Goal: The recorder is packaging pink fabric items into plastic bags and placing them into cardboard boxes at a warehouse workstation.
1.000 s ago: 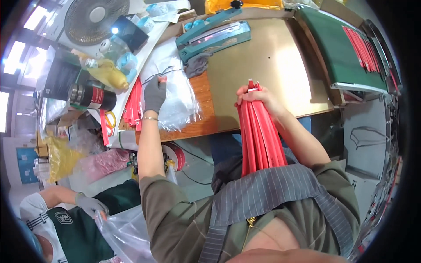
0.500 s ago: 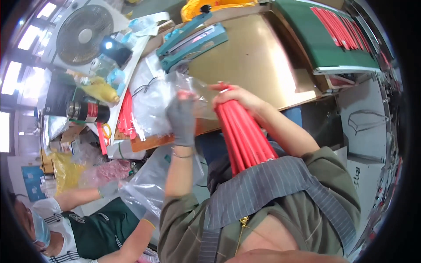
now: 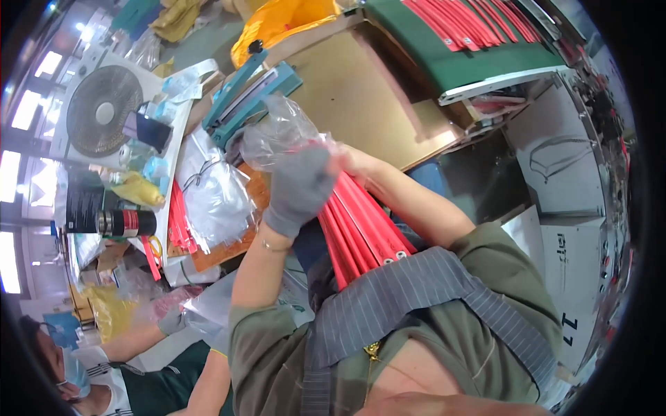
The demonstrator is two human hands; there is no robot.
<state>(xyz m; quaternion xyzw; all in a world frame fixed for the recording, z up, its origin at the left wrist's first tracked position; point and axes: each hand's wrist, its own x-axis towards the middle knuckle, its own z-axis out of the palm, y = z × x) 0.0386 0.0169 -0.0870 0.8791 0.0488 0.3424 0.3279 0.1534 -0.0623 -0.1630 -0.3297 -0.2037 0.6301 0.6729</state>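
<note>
A bundle of long flat red strips (image 3: 371, 229) slants from my apron up to my hands. My bare right hand (image 3: 352, 163) is closed round its far end; its fingertips are partly hidden. My left hand (image 3: 300, 188), in a grey glove, is closed on a crumpled clear plastic bag (image 3: 284, 128) right beside that end. The bag bunches above both hands, and blur hides whether the strip ends are inside it. More clear plastic bags (image 3: 211, 194) lie on the table to the left, next to several red strips (image 3: 179, 218).
Beyond the bag stands a teal bag sealer (image 3: 255, 97). Red strips (image 3: 461, 24) lie in rows on a green surface (image 3: 416, 59) at far right. A fan (image 3: 104, 111), a dark flask (image 3: 125, 223) and orange-handled scissors (image 3: 157, 246) are left. A co-worker's gloved hand (image 3: 173, 320) holds clear plastic.
My left hand has moved right with the plastic bag, up against the strip bundle's far end. My right hand still holds the bundle. The whole view has shifted and turned slightly.
</note>
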